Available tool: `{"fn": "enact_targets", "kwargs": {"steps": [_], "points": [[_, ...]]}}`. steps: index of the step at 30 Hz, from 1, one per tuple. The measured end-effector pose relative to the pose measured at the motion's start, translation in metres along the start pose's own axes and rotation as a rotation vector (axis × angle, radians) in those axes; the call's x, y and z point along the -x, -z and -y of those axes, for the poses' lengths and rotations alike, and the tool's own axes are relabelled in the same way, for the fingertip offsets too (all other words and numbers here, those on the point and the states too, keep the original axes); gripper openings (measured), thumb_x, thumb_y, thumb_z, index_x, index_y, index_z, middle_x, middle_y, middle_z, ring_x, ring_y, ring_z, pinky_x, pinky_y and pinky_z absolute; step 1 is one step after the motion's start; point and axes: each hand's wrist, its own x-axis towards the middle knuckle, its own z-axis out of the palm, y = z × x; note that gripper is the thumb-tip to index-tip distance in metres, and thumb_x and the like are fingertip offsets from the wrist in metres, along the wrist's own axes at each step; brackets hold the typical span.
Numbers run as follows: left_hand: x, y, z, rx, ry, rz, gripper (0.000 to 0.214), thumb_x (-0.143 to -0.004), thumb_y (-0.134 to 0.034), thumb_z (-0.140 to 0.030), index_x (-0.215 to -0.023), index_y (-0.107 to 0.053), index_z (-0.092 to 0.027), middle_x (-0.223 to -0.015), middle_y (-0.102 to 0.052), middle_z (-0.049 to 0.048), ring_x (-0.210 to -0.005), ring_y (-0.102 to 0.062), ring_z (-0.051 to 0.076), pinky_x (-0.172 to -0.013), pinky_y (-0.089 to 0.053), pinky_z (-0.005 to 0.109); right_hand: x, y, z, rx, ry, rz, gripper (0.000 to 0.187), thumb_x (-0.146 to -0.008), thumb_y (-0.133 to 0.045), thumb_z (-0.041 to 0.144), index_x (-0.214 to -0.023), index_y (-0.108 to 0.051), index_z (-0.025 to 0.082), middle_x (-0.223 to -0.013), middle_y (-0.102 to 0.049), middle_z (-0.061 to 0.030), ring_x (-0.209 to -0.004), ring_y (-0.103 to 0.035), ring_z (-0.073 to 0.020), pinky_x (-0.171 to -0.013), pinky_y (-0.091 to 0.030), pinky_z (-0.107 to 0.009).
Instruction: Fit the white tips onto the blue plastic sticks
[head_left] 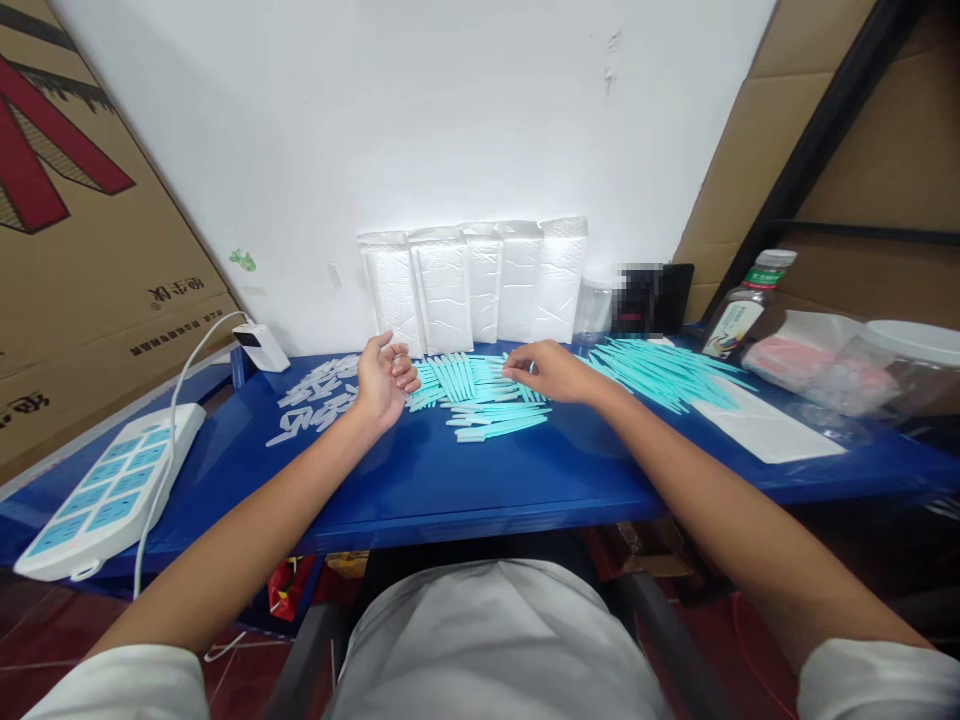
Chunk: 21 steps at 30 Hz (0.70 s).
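Head view: at the far left, a brown cardboard box with red markings (169, 240) is standing behind a long white power strip with blue socket faces (116, 490). Next, a loose spread of small translucent plastic pieces (322, 392) is lying on the glossy blue table (450, 490), just beside my left hand (388, 382). That hand is turning its palm partly up, fingers loosely curled; I cannot tell whether they are holding anything. Silvery-white padded envelopes (441, 290) are leaning in a row against the wall. In front of them, between my two hands, slim teal plastic sticks with paler ends (457, 376) are lying in overlapping groups. My right hand (551, 370) is hovering at their right side, thumb and fingertips close together; I cannot tell whether they are pinching a stick. Farther right, a larger heap of teal sticks (660, 372) is fanning out, partly over a flat white sheet (784, 430). By my judgement, the middle groups are the handled share, while the right heap and the translucent pieces are waiting, so plenty is remaining.
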Motion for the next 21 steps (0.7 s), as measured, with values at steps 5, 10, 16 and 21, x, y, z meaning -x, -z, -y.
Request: {"fn": "enact_targets", "kwargs": {"steps": [5,10,16,21], "points": [[0.004,-0.005,0.003,-0.282,-0.098,0.089,0.029,-0.081,-0.066,-0.045,-0.071,-0.051,-0.021,-0.054,-0.023,-0.0096,-0.045,-0.022,0.008,-0.047,-0.024,0.024,0.001,0.002,-0.004,0.010,-0.020,-0.016,0.028,-0.096,-0.060,0.040,-0.089,-0.077,0.018,-0.081,-0.074,-0.0064,-0.073,-0.063,-0.0196,-0.068,-0.044,-0.031],[0.007,0.007,-0.015,-1.149,-0.351,0.436,0.023,-0.069,-0.083,-0.035,-0.066,-0.067,-0.019,-0.055,-0.038,-0.0044,-0.050,-0.031,0.010,-0.052,-0.019,0.027,0.001,0.003,-0.013,0.047,-0.008,-0.036,0.029,-0.096,-0.058,0.041,-0.088,-0.075,0.018,-0.071,-0.069,-0.0038,-0.064,-0.057,-0.0167,-0.061,-0.038,-0.029],[0.003,0.021,-0.016,-1.401,-0.228,0.651,0.023,-0.067,-0.087,-0.038,-0.062,-0.072,-0.021,-0.052,-0.052,0.0000,-0.047,-0.040,0.013,-0.050,-0.019,0.030,0.000,0.007,-0.017,0.097,-0.050,-0.070,0.029,-0.096,-0.058,0.039,-0.089,-0.076,0.018,-0.069,-0.069,-0.0036,-0.062,-0.058,-0.0165,-0.061,-0.038,-0.030],[0.000,0.024,-0.012,-1.456,-0.095,0.699,0.025,-0.072,-0.080,-0.045,-0.069,-0.074,-0.022,-0.055,-0.053,0.0004,-0.046,-0.042,0.015,-0.049,-0.022,0.030,0.006,0.035,-0.019,0.162,-0.101,-0.215,0.031,-0.096,-0.059,0.040,-0.091,-0.078,0.017,-0.072,-0.072,-0.0058,-0.066,-0.061,-0.0184,-0.066,-0.042,-0.031]]}}
